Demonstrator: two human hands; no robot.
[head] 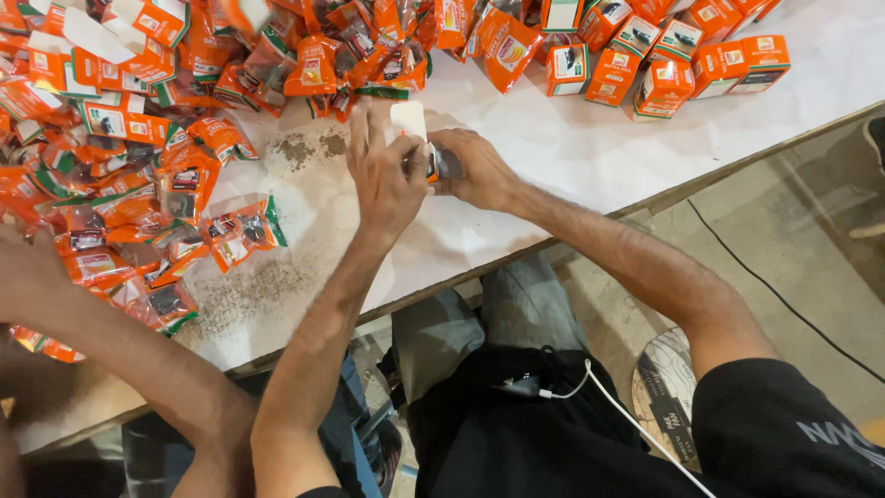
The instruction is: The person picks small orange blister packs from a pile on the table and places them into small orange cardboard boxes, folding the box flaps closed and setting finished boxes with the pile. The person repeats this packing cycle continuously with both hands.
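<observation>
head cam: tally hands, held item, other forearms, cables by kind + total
Person's hands: 2 (left hand, right hand)
small box in their grip: 1
co-worker's forearm: 1
white cable: 1
black cable: 1
Total: 6

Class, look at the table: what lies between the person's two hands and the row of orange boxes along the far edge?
In the head view, only bare white tabletop separates the hands from the orange boxes.

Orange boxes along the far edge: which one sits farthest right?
The orange box at the row's right end, lying on the white table. It has no box beyond it on its right; the others crowd leftward.
</observation>
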